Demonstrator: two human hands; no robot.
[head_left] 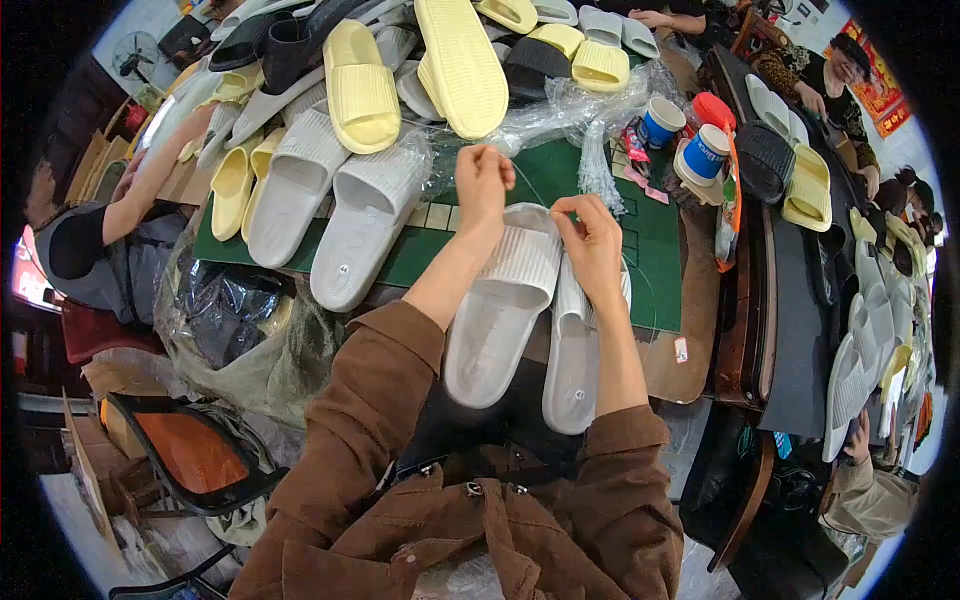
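Observation:
Two light grey slide slippers lie before me at the table's near edge, the left slipper (495, 315) and the right slipper (573, 368) side by side. My left hand (483, 188) is closed above the left slipper's toe, and a thin clear plastic strand (528, 183) runs from its fingers toward the other hand. My right hand (592, 240) pinches at that strand beside the upper edge of the left slipper's strap. What lies inside the pinch is too small to see fully. A bundle of clear strands (600, 172) lies just beyond.
Another grey pair, including a grey slipper (362, 225), lies to the left on the green mat (655, 235). Yellow slippers (462, 70) and black ones pile up at the back. Blue paper cups (706, 152) stand at right. Other people work around the tables.

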